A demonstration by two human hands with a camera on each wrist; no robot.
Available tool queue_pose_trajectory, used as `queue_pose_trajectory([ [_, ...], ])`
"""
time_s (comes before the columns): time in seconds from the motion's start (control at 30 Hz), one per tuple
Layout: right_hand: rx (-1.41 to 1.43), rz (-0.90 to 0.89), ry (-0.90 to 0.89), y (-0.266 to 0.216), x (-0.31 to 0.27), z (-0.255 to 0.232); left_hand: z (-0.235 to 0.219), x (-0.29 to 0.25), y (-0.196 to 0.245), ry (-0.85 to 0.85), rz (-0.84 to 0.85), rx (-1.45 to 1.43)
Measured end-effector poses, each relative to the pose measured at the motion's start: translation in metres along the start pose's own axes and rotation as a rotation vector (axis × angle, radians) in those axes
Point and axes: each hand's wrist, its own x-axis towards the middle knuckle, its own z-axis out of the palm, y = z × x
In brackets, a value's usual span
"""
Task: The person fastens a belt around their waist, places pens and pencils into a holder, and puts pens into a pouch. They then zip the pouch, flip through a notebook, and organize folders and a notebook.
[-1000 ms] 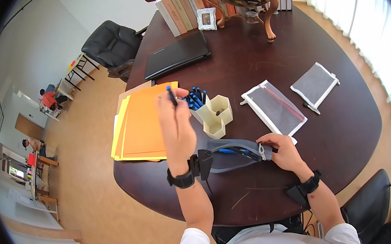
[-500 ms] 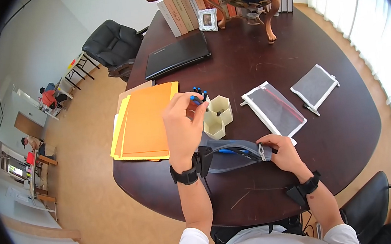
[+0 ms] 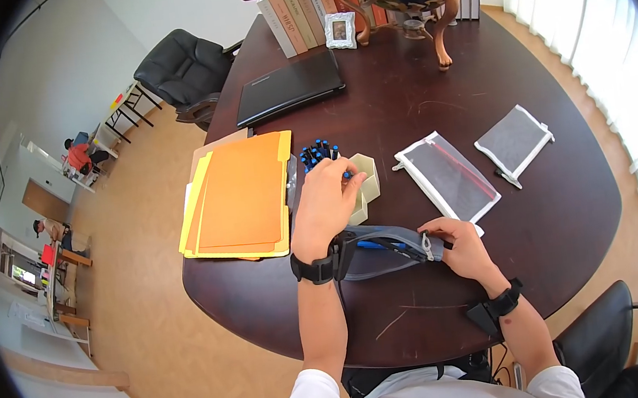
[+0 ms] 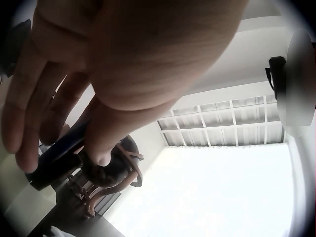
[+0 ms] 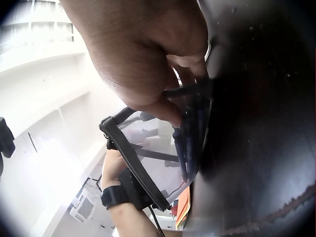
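My left hand [image 3: 326, 204] is over the cream hexagonal pen holder [image 3: 366, 164], hiding part of it. Its thumb and fingers pinch a dark pen [image 4: 61, 153] with a blue end, seen close up in the left wrist view. Several more blue-ended pens [image 3: 316, 153] stand in the holder's left compartment beyond the fingers. On the near side of the desk, my right hand [image 3: 464, 250] grips the zipper end of a grey see-through pouch [image 3: 389, 269]. The pouch's mouth gapes, and blue pens [image 5: 190, 143] lie inside it.
Two white-edged mesh pouches [image 3: 449, 177] lie to the right on the dark desk [image 3: 423, 304]. Orange and yellow folders [image 3: 241, 195] are stacked at the left. Behind are a black laptop [image 3: 288, 89], books [image 3: 292, 19], a picture frame [image 3: 340, 31] and a globe stand [image 3: 444, 54].
My left hand has moved right from above the folders to the pen holder, and the pen has come down with it. My right hand keeps its hold on the pouch.
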Motion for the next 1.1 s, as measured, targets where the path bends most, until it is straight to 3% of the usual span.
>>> queue_pose_trajectory([
  [0.1,0.009,0.005,-0.001,-0.001,0.0,0.0,-0.001,0.003,0.0,-0.167,-0.094,0.068],
  [0.4,0.012,-0.005,-0.007,0.0,0.0,0.0,-0.003,-0.001,0.001,-0.124,-0.069,-0.117],
  [0.63,0.069,0.069,0.009,0.008,0.001,-0.001,-0.028,-0.024,0.032,-0.021,0.146,-0.045],
  [0.73,0.112,0.091,0.005,0.009,0.002,-0.001,-0.031,-0.032,0.042,-0.138,0.217,-0.002],
  [0.83,0.086,0.092,0.0,0.007,0.002,-0.002,-0.017,-0.035,0.039,-0.399,0.209,0.08],
  [1.1,0.131,0.109,0.016,0.002,0.003,-0.004,0.039,-0.039,0.051,-0.418,0.164,0.342],
])
